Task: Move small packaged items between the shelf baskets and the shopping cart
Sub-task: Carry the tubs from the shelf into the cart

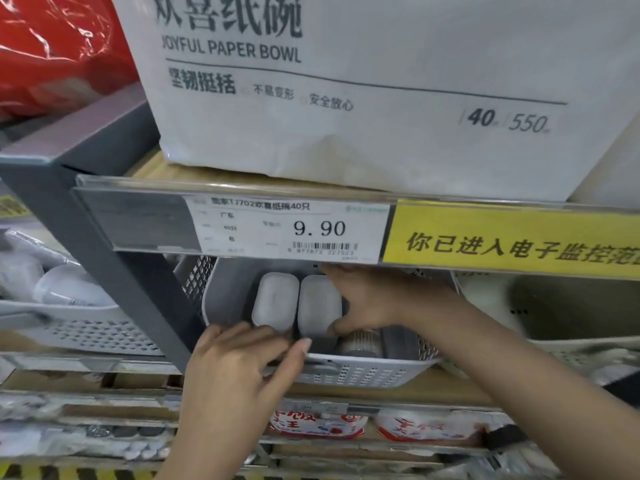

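Note:
A white perforated basket (363, 374) sits on the shelf under the price rail. Two frosted white rectangular boxes stand in it side by side, the left box (275, 301) and the right box (318, 306). My right hand (367, 299) reaches into the basket and grips the right box, thumb at its lower edge and fingers over its top. My left hand (239, 362) holds the basket's front rim at the left corner, fingers curled over it. A round clear container (360, 342) with a brownish content lies beside the boxes.
A large paper bowl package (381, 91) fills the shelf above. The price rail (277, 230) hangs low over the basket. Another white basket (79, 327) with clear cups stands to the left, past a grey upright (114, 271). Red-and-white packs (318, 424) lie below.

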Available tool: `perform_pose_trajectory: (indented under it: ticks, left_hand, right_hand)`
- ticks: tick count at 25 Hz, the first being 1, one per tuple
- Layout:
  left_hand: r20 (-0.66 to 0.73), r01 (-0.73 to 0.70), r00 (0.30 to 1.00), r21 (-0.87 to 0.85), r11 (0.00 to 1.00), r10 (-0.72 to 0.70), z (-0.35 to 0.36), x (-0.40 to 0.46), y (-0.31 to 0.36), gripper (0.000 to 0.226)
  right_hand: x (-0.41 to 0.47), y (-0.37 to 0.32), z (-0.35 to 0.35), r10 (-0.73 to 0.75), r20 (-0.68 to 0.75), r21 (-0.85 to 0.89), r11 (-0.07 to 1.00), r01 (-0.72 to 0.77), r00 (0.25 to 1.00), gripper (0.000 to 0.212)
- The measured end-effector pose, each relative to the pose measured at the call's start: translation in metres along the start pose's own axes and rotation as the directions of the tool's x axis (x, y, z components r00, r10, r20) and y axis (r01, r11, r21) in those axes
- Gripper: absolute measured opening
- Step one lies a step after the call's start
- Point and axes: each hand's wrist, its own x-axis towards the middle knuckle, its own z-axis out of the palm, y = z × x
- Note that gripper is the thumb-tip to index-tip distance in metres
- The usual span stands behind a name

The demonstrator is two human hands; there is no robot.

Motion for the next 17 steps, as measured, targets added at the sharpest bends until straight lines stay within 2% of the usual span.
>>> perform_pose_trajectory:
  ticks: [2, 3, 5, 7, 9, 13, 15, 17]
  left_hand:
    - [0.053, 0.017, 0.998, -0.052, 0.998, -0.015, -0.002, 0.000, -0.002, 0.039]
    - [0.087, 0.039, 0.996, -0.101, 0.994, -0.030, -0.003, 0.001, -0.003, 0.036]
    - [0.141, 0.159, 0.981, -0.218, 0.963, -0.130, -0.008, 0.006, -0.003, 0.029]
    - [0.206, 0.307, 0.943, -0.239, 0.921, -0.261, -0.015, 0.018, -0.003, 0.028]
    - [0.282, 0.359, 0.908, -0.147, 0.922, -0.309, -0.016, 0.035, -0.007, 0.027]
    - [0.416, 0.351, 0.836, 0.098, 0.931, -0.359, 0.002, 0.082, -0.013, 0.027]
    - [0.538, 0.278, 0.747, 0.281, 0.919, -0.390, 0.020, 0.097, -0.014, 0.035]
    - [0.636, 0.213, 0.651, 0.372, 0.904, -0.415, 0.038, 0.103, -0.021, 0.052]
  right_hand:
    - [0.019, -0.001, 0.012, 0.036, 0.084, -0.161, 0.987, -0.022, 0.996, 0.096]
    - [0.023, -0.001, 0.016, 0.046, 0.114, -0.174, 0.984, -0.026, 0.992, 0.098]
    - [0.025, 0.000, 0.019, 0.052, 0.135, -0.090, 0.995, -0.040, 0.990, 0.093]
    - [0.025, 0.000, 0.020, 0.044, 0.157, -0.051, 0.998, -0.036, 0.987, 0.084]
    - [0.028, 0.000, 0.021, 0.040, 0.158, -0.077, 0.997, -0.028, 0.987, 0.082]
    - [0.026, 0.002, 0.018, 0.040, 0.121, -0.074, 0.997, -0.031, 0.992, 0.095]
    - [0.023, 0.002, 0.015, 0.042, 0.138, -0.085, 0.996, -0.030, 0.990, 0.095]
    - [0.022, 0.002, 0.014, 0.037, 0.134, -0.104, 0.994, -0.023, 0.990, 0.093]
